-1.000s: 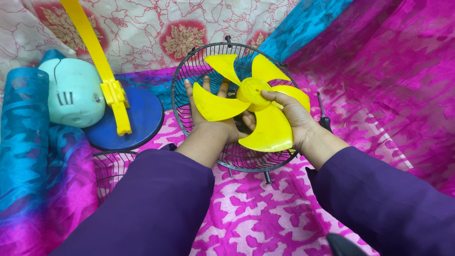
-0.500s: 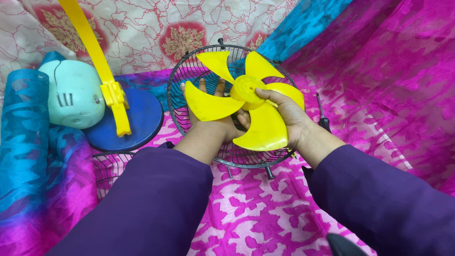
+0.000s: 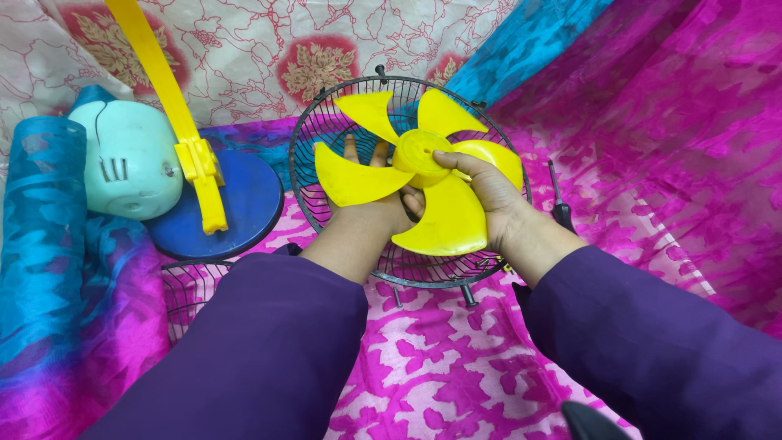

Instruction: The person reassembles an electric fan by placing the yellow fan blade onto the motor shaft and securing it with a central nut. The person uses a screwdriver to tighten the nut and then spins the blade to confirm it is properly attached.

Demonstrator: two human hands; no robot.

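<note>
Yellow blade (image 3: 423,183) held over black grille (image 3: 326,130), not visibly seated. Right hand (image 3: 489,200) clamped on hub and blade; left hand (image 3: 366,208) flat, fingers apart, behind blade against grille. Motor housing (image 3: 130,159), blue base (image 3: 240,204), second grille (image 3: 191,289) lie apart: assembly mostly left.

No packages, labels, signs or screens visible in this view. Nothing among the objects on the patterned cloth carries a legible tag, sticker or display.
</note>
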